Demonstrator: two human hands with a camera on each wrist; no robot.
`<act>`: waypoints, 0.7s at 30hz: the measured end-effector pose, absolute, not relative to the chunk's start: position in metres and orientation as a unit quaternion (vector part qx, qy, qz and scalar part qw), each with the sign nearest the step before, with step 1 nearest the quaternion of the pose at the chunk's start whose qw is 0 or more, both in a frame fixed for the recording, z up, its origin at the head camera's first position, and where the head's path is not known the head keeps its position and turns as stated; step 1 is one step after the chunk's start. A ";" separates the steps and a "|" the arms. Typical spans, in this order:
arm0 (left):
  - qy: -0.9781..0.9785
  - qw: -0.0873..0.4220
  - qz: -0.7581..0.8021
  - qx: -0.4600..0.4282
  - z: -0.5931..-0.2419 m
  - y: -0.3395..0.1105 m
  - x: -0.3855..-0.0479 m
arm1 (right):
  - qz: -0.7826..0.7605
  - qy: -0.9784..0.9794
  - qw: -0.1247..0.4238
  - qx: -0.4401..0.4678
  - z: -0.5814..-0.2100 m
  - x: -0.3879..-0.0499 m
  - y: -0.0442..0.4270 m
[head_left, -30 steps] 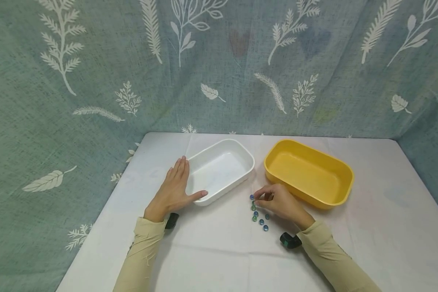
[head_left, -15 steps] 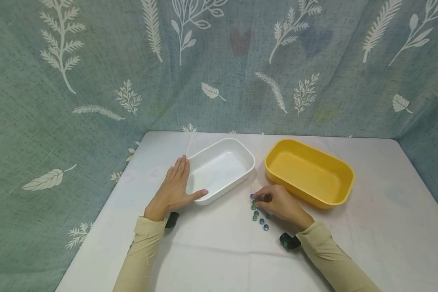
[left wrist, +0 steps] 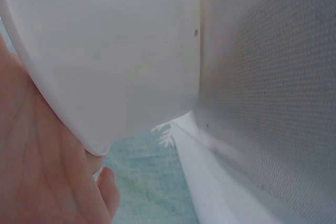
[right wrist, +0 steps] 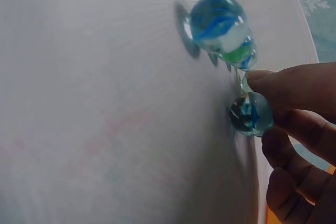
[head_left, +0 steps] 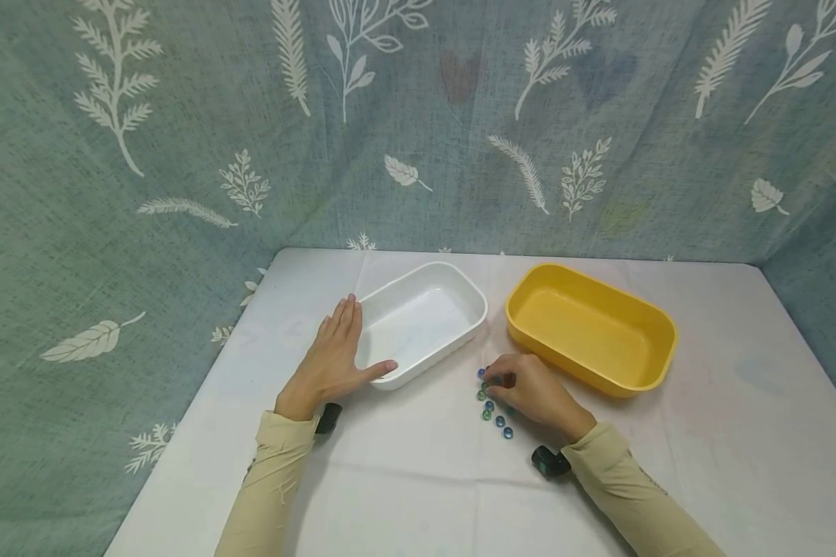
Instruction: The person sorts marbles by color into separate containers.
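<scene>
Marbles [head_left: 500, 422] in play: one green marble [head_left: 481, 395] just edged left! I couldn't tell whether the right hand [head_left: 535, 388] pinched any; the left hand [head_left: 326, 365], straight-fingered, rested against the white tray [head_left: 437, 357].

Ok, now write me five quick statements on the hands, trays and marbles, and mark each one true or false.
1. The left hand touches the white tray. True.
2. In the head view, the yellow tray stands to the right of the white one. True.
3. The marbles lie inside the white tray. False: those in view lie on the white cloth, nearer the person than the trays.
4. The right hand is down at the marbles. True.
5. All the marbles in view are plain red. False: they are clear glass with blue or green showing in them.
</scene>
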State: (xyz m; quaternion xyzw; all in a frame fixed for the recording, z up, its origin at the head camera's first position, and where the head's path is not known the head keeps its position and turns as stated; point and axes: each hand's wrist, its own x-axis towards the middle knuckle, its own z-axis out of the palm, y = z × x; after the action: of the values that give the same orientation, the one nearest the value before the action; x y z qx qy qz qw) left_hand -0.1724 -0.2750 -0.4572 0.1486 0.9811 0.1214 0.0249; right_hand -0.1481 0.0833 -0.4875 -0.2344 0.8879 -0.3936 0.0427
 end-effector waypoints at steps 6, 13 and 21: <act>0.981 0.025 0.121 0.148 -0.457 -0.275 -0.172 | -0.375 0.895 0.036 -0.238 -0.487 -0.147 0.081; 0.981 0.023 0.118 0.149 -0.457 -0.275 -0.172 | -0.355 0.902 0.034 -0.242 -0.484 -0.146 0.079; 0.981 0.023 0.120 0.149 -0.457 -0.275 -0.172 | -0.325 0.911 0.014 -0.253 -0.484 -0.145 0.077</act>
State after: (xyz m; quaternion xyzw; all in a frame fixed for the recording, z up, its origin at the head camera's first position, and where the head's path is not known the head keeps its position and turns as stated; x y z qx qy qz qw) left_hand -0.1719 -0.2752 -0.4568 0.1494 0.9812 0.1203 0.0232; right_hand -0.1448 0.0774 -0.4844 -0.2531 0.9112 -0.3248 0.0136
